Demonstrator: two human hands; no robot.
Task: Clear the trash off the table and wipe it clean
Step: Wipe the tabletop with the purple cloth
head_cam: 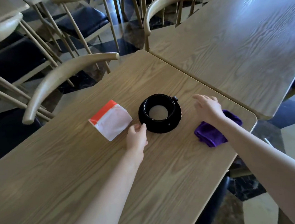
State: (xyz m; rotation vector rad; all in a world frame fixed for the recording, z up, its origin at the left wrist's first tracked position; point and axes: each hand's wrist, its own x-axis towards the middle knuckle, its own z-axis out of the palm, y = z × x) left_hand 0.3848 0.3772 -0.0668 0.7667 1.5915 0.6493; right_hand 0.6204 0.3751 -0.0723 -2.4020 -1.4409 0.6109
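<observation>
On the wooden table (77, 170) stands a black cup (160, 106) with a pale liquid in it, set on a black saucer (175, 122). Left of it lies a white and orange tissue pack (111, 121). A folded purple cloth (210, 134) lies to the right, partly under my right forearm. My left hand (137, 136) touches the saucer's near left rim with its fingertips, fingers apart. My right hand (207, 107) hovers just right of the saucer, fingers spread, holding nothing.
A second wooden table (235, 43) abuts the far right edge. Wooden chairs with dark seats (66, 79) stand along the left and far sides. The near right table corner (253, 121) is close to the cloth.
</observation>
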